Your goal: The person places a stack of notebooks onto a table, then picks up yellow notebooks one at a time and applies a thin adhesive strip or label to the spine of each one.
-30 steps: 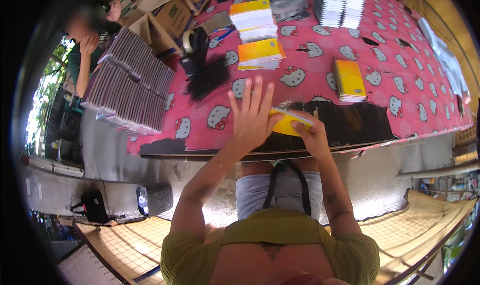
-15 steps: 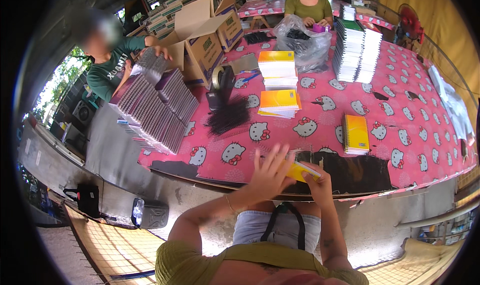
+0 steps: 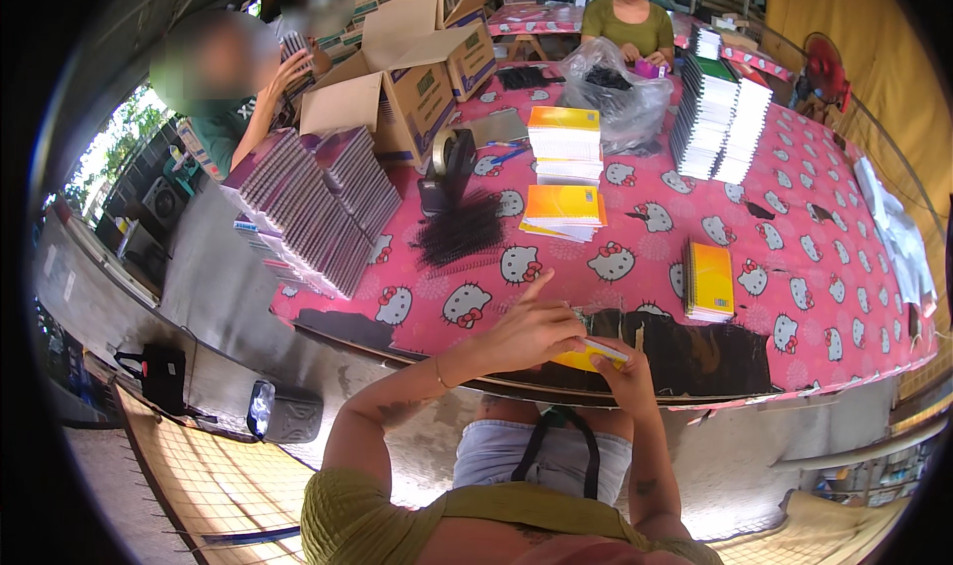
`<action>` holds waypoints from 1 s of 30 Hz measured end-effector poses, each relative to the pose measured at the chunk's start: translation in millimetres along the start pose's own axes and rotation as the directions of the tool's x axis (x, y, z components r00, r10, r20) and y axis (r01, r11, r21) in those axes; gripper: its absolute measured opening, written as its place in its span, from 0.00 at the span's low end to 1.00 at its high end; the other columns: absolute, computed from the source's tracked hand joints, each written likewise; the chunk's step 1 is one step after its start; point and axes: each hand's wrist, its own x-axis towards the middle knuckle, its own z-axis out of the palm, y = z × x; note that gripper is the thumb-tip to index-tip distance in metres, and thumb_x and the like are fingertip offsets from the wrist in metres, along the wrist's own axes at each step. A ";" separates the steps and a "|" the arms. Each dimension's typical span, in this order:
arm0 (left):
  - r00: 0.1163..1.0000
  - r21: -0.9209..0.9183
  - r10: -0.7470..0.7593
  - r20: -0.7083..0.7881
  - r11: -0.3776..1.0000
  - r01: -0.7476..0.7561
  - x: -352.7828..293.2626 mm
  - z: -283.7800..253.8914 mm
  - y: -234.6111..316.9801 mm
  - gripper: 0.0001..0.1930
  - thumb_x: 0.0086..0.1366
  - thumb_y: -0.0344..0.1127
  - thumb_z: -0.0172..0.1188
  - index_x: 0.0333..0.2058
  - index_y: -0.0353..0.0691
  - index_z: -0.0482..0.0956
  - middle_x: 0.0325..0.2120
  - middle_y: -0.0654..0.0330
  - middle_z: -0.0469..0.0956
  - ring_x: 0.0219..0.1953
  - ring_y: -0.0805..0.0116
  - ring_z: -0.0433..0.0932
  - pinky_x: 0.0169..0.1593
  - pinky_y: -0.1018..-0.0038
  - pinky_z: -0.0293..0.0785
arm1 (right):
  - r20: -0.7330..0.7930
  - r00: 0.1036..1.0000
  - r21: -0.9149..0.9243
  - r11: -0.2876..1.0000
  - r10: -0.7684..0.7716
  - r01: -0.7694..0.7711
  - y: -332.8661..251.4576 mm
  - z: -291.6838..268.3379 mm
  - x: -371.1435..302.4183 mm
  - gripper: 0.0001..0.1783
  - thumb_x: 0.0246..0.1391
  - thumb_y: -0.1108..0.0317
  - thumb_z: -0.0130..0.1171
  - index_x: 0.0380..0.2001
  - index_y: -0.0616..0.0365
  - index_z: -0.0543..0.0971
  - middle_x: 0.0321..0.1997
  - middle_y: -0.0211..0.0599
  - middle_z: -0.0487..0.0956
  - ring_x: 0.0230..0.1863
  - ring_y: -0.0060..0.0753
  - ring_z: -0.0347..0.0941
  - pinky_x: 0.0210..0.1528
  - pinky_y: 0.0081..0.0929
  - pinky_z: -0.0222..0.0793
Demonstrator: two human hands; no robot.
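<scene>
Right hand [image 3: 625,374] is gripping yellow notebook [image 3: 573,360] at right end, thumb pressing on top, probably steadying it. Left hand [image 3: 536,333] is bending over left end, index finger sticking out, others curling; cannot tell whether pinching. Notebook is hanging by table's [image 3: 685,352] near edge, likely for closeness. Black coils [image 3: 457,232] are lying heaped, apparently within reach. Spiral-bound pile [image 3: 712,279] is sitting apart, perhaps for sorting.

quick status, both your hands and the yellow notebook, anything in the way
Right hand gripping yellow notebook. Left hand at its left end, hold unclear. Black coils farther off, clear of both hands.
</scene>
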 end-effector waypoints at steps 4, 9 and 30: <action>1.000 0.037 0.007 0.009 0.999 -0.007 -0.7 -3.0 -0.7 0.09 0.62 0.43 0.65 0.36 0.46 0.83 0.33 0.64 0.82 0.42 0.68 0.82 0.71 0.40 0.44 | 0.001 1.000 -0.005 1.000 -0.007 0.007 5.4 1.9 -0.2 0.15 0.63 0.75 0.59 0.52 0.63 0.80 0.44 0.34 0.83 0.43 0.18 0.73 0.47 0.19 0.70; 1.000 0.108 0.000 0.024 0.994 -0.003 -7.5 0.6 -3.9 0.13 0.62 0.44 0.66 0.42 0.46 0.82 0.39 0.63 0.82 0.47 0.67 0.80 0.71 0.40 0.44 | -0.015 0.999 -0.009 1.000 0.028 -0.028 5.0 3.8 -0.4 0.15 0.63 0.73 0.59 0.52 0.64 0.80 0.44 0.33 0.83 0.44 0.18 0.74 0.48 0.19 0.70; 0.985 0.383 -0.145 -0.094 0.908 0.170 -22.4 55.4 22.0 0.43 0.68 0.66 0.44 0.66 0.31 0.61 0.69 0.42 0.58 0.72 0.44 0.54 0.68 0.33 0.39 | -0.069 0.996 -0.218 0.975 -0.057 0.041 24.6 5.6 4.2 0.16 0.60 0.76 0.59 0.52 0.65 0.79 0.43 0.44 0.85 0.43 0.25 0.79 0.48 0.26 0.74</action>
